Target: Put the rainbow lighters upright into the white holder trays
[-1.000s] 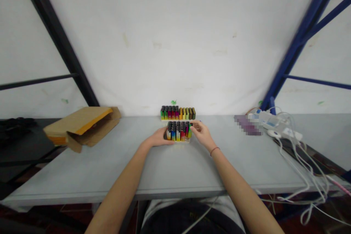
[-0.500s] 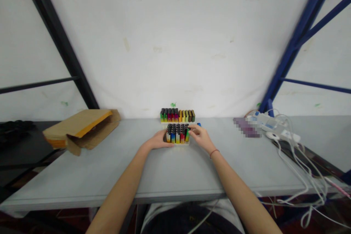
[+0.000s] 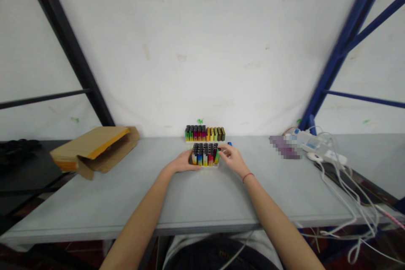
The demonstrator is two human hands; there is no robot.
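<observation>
Grey tabletop [image 3: 209,198] stretches from the person's lap back to the wall, with both bare forearms reaching over it. Near its middle sits the front tray [image 3: 209,167], pale along the near rim and packed with rows of upright, black-topped lighters [image 3: 202,157]. The left hand [image 3: 182,162] cups the tray's left end, half open, its thumb along the near side; its other fingers are mostly hidden. At the right end, the right hand [image 3: 233,158] has thumb and forefinger nearly closed, apparently on the top of a green lighter [image 3: 217,157] that seems to lean a little. Good handling here calls for a firm left grip so the tray cannot slide, and a light pinch high on the lighter, kept in line with its neighbours so none get knocked askew.

Just past the right hand, a blue object [image 3: 230,144] shows, too small to identify. Slightly farther back stand the rear lighters [image 3: 195,134]. A cardboard box [image 3: 91,143] lies open to the left; a power strip [image 3: 313,140] and tangled white cables [image 3: 354,196] crowd the right. Behind everything, the scuffed white wall [image 3: 202,50] rises between a black post [image 3: 63,42] and a blue post [image 3: 344,46].
</observation>
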